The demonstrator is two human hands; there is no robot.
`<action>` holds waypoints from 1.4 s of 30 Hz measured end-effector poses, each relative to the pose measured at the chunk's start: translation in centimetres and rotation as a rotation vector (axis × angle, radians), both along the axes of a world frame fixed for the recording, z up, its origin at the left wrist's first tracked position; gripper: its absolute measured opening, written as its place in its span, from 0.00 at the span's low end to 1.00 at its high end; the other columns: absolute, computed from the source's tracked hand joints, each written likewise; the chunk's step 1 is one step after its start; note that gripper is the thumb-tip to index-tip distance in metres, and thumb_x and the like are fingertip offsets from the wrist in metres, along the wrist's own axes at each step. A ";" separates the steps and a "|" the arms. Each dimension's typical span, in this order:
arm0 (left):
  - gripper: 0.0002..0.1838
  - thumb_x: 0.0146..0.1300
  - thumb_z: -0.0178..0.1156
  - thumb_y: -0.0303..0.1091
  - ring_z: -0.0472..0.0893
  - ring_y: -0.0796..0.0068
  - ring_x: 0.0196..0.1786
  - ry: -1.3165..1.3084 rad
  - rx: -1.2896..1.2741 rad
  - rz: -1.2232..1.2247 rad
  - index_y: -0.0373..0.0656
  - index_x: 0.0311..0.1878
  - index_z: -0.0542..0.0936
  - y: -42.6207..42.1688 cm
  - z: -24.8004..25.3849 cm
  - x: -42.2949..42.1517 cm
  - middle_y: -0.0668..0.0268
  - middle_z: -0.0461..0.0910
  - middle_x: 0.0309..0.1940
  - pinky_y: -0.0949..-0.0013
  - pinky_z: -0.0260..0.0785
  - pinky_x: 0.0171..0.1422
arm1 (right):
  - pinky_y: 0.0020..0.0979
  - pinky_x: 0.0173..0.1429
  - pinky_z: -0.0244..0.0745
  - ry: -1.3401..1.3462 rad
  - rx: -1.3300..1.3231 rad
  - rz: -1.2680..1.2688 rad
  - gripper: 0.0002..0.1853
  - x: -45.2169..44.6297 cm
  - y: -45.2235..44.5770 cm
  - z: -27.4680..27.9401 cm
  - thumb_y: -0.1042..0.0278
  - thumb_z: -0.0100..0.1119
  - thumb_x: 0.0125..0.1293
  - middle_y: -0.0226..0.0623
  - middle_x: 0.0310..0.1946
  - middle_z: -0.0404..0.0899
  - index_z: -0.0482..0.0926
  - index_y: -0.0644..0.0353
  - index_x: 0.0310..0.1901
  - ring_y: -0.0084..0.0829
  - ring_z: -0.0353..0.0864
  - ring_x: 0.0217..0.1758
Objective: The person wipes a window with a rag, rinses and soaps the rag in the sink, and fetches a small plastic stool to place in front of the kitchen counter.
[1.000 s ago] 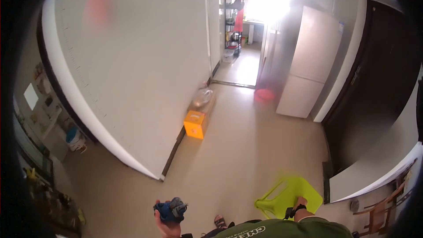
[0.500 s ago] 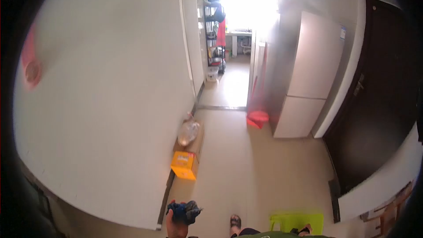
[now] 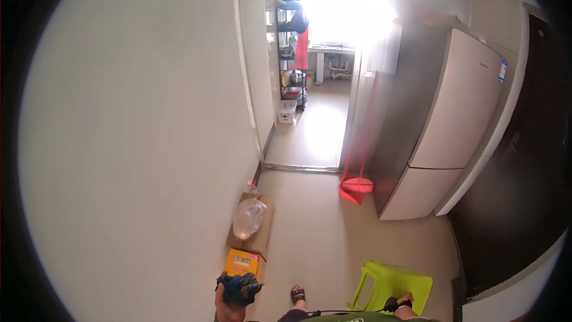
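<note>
My left hand (image 3: 227, 307) is closed around a crumpled dark blue cloth (image 3: 239, 288), held up at the bottom of the view, in front of a yellow box (image 3: 243, 260). At the lower right, my right hand (image 3: 405, 300) has its fingers curled at a lime-green plastic stool (image 3: 370, 268). A black strap crosses that wrist. The stool is tilted, with its legs pointing left, and my hand and body cover part of it. Exactly where the fingers grip is hard to make out.
A cardboard box (image 3: 265, 231) bearing a plastic bag (image 3: 249, 217) stands along the left wall. A red dustpan (image 3: 356, 189) leans beside the refrigerator (image 3: 459, 107). Beyond the doorway sill (image 3: 301, 168) is a black shelf rack (image 3: 292, 53). A dark door (image 3: 518, 203) is at right.
The doorway, boxes and refrigerator appear larger and nearer. The green stool has come further into view along with my right hand. My left hand still holds the cloth, now overlapping the yellow box.
</note>
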State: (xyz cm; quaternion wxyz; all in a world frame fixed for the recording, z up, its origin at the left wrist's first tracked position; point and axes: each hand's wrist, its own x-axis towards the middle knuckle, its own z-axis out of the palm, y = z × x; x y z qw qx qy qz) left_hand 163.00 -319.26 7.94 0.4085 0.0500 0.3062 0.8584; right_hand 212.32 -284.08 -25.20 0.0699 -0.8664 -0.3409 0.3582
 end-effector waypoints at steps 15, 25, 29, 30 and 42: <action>0.28 0.67 0.51 0.47 0.71 0.52 0.61 0.057 0.139 -0.177 0.48 0.67 0.62 35.2 3.1 -21.2 0.53 0.71 0.58 0.48 0.63 0.66 | 0.47 0.25 0.64 0.629 0.335 -0.886 0.12 -22.2 21.4 5.8 0.64 0.55 0.59 0.47 0.25 0.72 0.72 0.62 0.41 0.43 0.73 0.25; 0.26 0.67 0.50 0.49 0.73 0.49 0.58 0.150 0.034 0.014 0.50 0.65 0.63 51.9 5.2 -32.2 0.52 0.73 0.53 0.41 0.66 0.62 | 0.43 0.56 0.65 0.074 -0.138 -0.078 0.35 -34.4 41.7 2.4 0.54 0.69 0.44 0.44 0.51 0.73 0.70 0.57 0.55 0.41 0.71 0.54; 0.29 0.65 0.55 0.48 0.71 0.46 0.60 0.044 0.046 -0.010 0.51 0.67 0.63 55.9 4.6 -36.8 0.54 0.72 0.57 0.39 0.64 0.64 | 0.40 0.67 0.63 -0.365 -0.326 0.547 0.46 -37.6 48.7 1.0 0.48 0.77 0.36 0.41 0.60 0.71 0.69 0.55 0.60 0.39 0.67 0.65; 0.28 0.65 0.55 0.48 0.71 0.46 0.59 0.016 0.041 -0.002 0.50 0.66 0.64 57.3 4.4 -37.9 0.55 0.72 0.56 0.39 0.63 0.65 | 0.39 0.70 0.63 -0.375 -0.315 0.564 0.49 -38.5 50.0 0.3 0.47 0.78 0.34 0.40 0.62 0.70 0.69 0.55 0.61 0.39 0.67 0.67; 0.28 0.68 0.48 0.49 0.72 0.51 0.59 0.051 0.089 -0.094 0.50 0.67 0.61 79.7 3.3 -58.7 0.54 0.72 0.54 0.44 0.66 0.63 | 0.44 0.57 0.71 -0.222 -0.198 0.410 0.29 -51.1 58.9 6.4 0.63 0.66 0.49 0.42 0.56 0.76 0.75 0.59 0.56 0.41 0.75 0.58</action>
